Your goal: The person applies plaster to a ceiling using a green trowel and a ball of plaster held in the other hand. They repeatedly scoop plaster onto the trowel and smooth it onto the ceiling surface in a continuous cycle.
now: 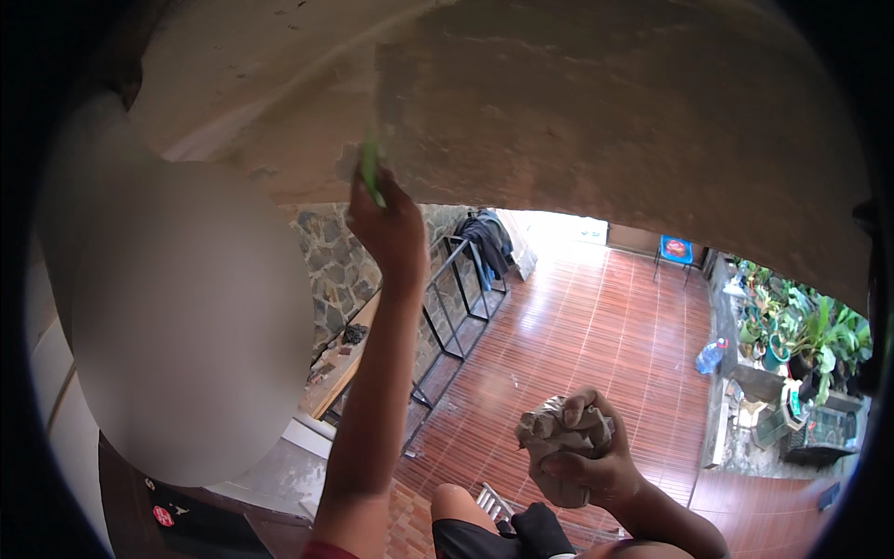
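My left hand (386, 219) is raised to the brown overhead surface (596, 112), its fingers closed round a thin green scraper (371, 170). Motion smears the scraper, and its far edge meets or nearly meets the surface; I cannot tell which. Darker, damp-looking brown covers much of that surface, with paler patches on its left side. Lower down, my right hand (596, 461) grips a crumpled grey-beige bag (559, 456), its top folded and scrunched under my fingers. Whatever the bag contains is hidden.
Far below lies a red-brown tiled floor (596, 326). A black metal frame (447, 317) with dark cloth (484, 240) stands along the stone wall (326, 252). A blue chair (674, 250) and potted plants (819, 345) are right. A ladder (494, 503) shows beneath me. A grey blur hides the left.
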Motion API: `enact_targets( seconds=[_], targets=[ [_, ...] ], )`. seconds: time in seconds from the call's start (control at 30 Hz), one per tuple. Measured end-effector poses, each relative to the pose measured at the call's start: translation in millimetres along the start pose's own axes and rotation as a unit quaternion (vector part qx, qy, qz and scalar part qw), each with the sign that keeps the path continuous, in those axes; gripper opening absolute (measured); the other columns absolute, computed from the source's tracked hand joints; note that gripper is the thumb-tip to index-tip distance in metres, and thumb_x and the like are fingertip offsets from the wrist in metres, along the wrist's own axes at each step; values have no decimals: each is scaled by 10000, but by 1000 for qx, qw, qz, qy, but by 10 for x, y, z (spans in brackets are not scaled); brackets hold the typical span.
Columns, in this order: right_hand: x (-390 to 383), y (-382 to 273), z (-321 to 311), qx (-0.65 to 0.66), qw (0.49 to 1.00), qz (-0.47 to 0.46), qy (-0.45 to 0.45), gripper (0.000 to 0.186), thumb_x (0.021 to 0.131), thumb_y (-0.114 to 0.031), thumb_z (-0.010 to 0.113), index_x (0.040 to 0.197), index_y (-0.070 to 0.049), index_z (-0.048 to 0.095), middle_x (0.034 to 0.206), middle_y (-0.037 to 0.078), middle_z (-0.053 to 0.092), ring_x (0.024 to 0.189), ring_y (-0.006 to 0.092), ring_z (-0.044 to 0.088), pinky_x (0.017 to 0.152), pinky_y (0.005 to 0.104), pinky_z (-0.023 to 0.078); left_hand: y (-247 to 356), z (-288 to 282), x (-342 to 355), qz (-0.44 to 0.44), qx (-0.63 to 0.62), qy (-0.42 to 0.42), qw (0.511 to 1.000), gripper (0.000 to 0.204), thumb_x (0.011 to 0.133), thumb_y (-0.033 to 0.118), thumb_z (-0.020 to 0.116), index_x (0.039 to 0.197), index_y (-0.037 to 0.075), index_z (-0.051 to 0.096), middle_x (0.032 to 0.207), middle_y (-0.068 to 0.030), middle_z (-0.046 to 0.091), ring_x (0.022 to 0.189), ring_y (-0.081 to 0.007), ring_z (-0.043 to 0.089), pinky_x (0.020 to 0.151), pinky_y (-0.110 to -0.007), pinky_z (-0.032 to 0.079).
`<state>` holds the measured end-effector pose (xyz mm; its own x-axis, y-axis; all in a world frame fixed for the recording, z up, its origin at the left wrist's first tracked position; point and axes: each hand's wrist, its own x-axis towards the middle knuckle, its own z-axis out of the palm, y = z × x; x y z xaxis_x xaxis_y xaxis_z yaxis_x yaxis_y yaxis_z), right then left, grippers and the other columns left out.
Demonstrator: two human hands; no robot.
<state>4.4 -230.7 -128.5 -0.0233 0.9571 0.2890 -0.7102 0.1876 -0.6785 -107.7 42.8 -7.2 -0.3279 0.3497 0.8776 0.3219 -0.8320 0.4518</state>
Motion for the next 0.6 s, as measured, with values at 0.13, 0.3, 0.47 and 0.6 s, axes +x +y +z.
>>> enact_targets(
  seconds=[0.13,0.3,0.47,0.6],
  targets=[
    [-16,55,16,-6,1000,11,-2,437,769,55,747,1088,-79,480,1085,98,603,1026,166,605,854,302,509,-340,199,591,149,73,77,983,330,908,52,524,1212,-58,592,957,-251,686,828,-355,696,698,-405,538],
    [18,58,4,-14,1000,4,12,439,765,51,753,1084,-75,478,1083,97,606,1012,162,610,846,303,511,-346,557,546,70,114,-21,991,339,912,91,532,1210,-58,596,974,-282,669,822,-386,687,691,-428,537],
    [65,29,-64,9,1000,4,7,438,763,24,766,1082,-72,481,1078,99,603,993,167,615,842,304,517,164,680,147,107,91,-32,990,360,915,99,554,1251,-26,582,854,-254,678,763,-316,698,640,-397,517],
    [76,61,-117,13,1000,25,8,430,771,18,760,1089,-70,484,1083,101,596,1005,170,604,837,306,512,277,382,-142,70,-4,-95,993,345,921,58,541,1251,-35,578,922,-222,693,783,-249,702,626,-368,515]
  ],
)
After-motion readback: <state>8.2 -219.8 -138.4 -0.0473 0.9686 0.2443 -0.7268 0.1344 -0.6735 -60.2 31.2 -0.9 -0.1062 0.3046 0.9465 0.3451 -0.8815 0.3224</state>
